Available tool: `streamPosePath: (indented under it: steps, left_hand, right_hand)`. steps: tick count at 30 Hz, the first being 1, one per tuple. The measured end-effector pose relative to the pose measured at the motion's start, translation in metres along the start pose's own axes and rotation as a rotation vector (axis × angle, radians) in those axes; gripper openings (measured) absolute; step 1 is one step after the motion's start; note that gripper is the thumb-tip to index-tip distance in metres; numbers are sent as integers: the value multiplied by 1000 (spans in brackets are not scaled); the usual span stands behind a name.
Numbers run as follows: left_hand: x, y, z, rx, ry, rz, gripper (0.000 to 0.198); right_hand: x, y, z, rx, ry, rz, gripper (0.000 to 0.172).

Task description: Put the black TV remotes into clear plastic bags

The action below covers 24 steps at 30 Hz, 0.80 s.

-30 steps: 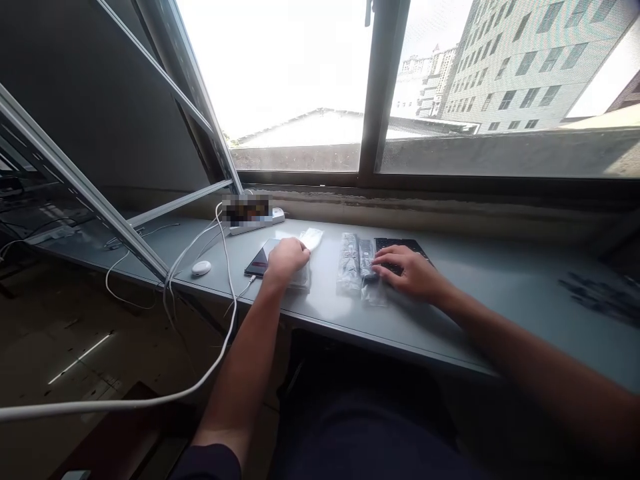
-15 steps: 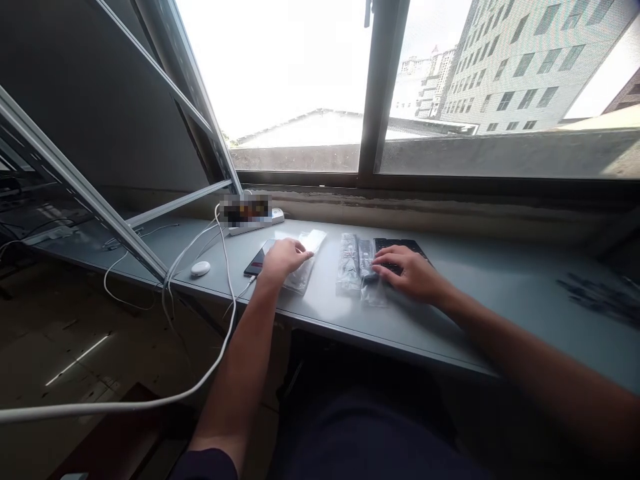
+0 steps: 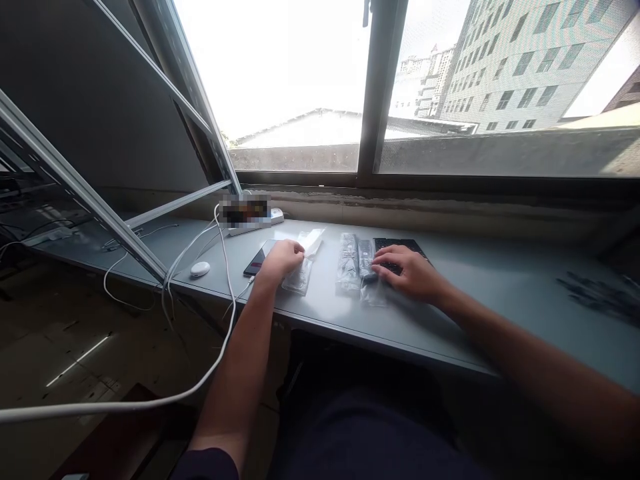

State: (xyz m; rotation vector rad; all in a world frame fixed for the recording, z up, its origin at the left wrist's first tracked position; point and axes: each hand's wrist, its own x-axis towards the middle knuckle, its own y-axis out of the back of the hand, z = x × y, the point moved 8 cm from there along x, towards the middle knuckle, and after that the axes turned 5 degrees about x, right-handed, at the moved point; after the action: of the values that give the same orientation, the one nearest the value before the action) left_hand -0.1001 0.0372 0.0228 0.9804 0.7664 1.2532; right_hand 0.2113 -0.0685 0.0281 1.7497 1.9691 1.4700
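Observation:
A clear plastic bag lies on the grey table, its upper flap raised at my left hand. The thumb and fingers of that hand are closed on the bag's edge. Under its wrist side lies a dark phone with a white cable plugged in. Two more clear bags with dark contents, a left one and a right one, lie side by side. My right hand rests by the right bag with its fingers apart, partly over a black keyboard-like item.
A white round device sits left of the phone. White cables hang over the table's front edge. A white power strip stands near the window wall, beside a metal frame. Dark blurred items lie at the right.
My left hand has moved slightly left, its fingers drawn closer together. The flap of the left plastic bag has shifted and creased. My right hand has stayed in place.

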Motion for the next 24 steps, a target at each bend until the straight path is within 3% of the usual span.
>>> streamPosePath:
  steps: [6, 10, 12, 14, 16, 20, 24]
  left_hand:
    - [-6, 23, 0, -67, 15, 134, 39]
    - [-11, 58, 34, -273, -108, 381, 35]
    - [-6, 63, 56, -546, -167, 417, 43]
    - [5, 53, 77, -876, -172, 377, 55]
    - [17, 30, 102, -1153, -164, 288, 58]
    - [35, -27, 148, -1478, -135, 155, 64]
    - [48, -66, 176, -1547, -75, 76, 69]
  right_hand:
    - [1, 1, -1, -8, 4, 15, 27]
    - [1, 5, -2, 3, -18, 59, 33]
    - [0, 10, 0, 43, -64, 113, 51]
    - [0, 16, 5, 136, -126, 178, 76]
    - [1, 19, 12, 304, -194, 221, 91]
    - [7, 17, 29, 698, -316, 252, 85]
    - [6, 24, 43, 802, -384, 369, 82]
